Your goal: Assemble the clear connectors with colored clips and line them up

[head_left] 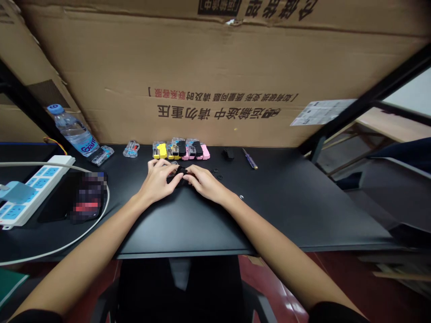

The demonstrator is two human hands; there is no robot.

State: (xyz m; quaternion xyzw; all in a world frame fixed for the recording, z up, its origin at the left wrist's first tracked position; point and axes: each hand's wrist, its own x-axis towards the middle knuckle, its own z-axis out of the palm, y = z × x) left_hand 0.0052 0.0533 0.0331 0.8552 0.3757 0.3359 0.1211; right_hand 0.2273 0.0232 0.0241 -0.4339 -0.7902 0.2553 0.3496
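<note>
Both hands meet over the black table, around a small black plastic part [181, 170] whose exact kind I cannot make out. My left hand [158, 180] pinches it from the left with thumb and forefinger. From the right, the fingertips of my right hand [202, 181] close on the same part. Much of it is hidden by the fingers. Just behind the hands stands a row of small clear-and-coloured plastic cases, among them a yellow one [162, 150] and a pink one [204, 152]. Small black rings [220, 177] lie right of my right hand.
A black piece [228, 154] and a screwdriver [249, 159] lie at the back right. To the left are a clear case [131, 149], a water bottle [74, 130], a white power strip [43, 179] and a looping cable [107, 202]. Cardboard [218, 58] walls off the back.
</note>
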